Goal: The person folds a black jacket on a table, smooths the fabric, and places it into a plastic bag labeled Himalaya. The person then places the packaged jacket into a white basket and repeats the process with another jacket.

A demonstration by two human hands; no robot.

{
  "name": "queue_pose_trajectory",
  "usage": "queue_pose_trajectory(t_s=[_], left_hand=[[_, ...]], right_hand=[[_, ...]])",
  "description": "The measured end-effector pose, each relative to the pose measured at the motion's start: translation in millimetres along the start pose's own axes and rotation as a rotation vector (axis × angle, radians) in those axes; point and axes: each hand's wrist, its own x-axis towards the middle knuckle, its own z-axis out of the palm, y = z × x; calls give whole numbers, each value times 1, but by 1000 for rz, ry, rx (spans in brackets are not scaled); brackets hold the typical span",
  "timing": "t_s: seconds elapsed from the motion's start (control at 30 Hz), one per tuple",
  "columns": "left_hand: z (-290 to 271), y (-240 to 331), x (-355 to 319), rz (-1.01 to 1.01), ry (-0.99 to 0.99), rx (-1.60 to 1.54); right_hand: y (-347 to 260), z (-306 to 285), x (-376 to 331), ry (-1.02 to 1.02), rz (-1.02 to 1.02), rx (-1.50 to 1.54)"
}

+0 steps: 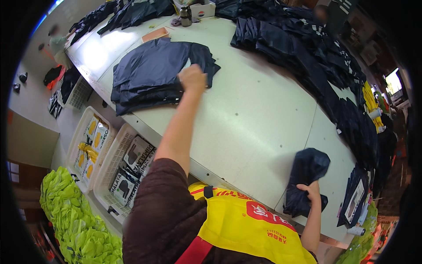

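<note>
My left hand [192, 79] is over the right part of a stack of flat navy garments [147, 66] on the left of the table. Its fingers are curled closed and slightly blurred, with a small pale bit showing just beyond them. What they hold, if anything, I cannot make out. At the near right of the table, my right hand [311, 191] is closed on a folded navy garment [307, 165], thumb on top. The garment is a compact, narrow bundle lying at the table's near edge.
Long piles of navy garments [285, 53] line the table's far right side. A dark flask [186, 16] and a shallow orange tray [155, 34] stand at the back. White baskets of packages [115, 169] and lime-green garments [74, 215] lie at left. A person [57, 42] stands far left.
</note>
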Motion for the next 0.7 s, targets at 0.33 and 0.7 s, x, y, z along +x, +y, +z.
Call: queue_pose_trajectory(t_s=[0.33,0.7], left_hand=[[28,56,-185,840,-175,-476],[-19,123,-317,745,-149,-886]], right_hand=[[121,-101,-46,251,191,271],[54,-65,-50,112,-8,-199]])
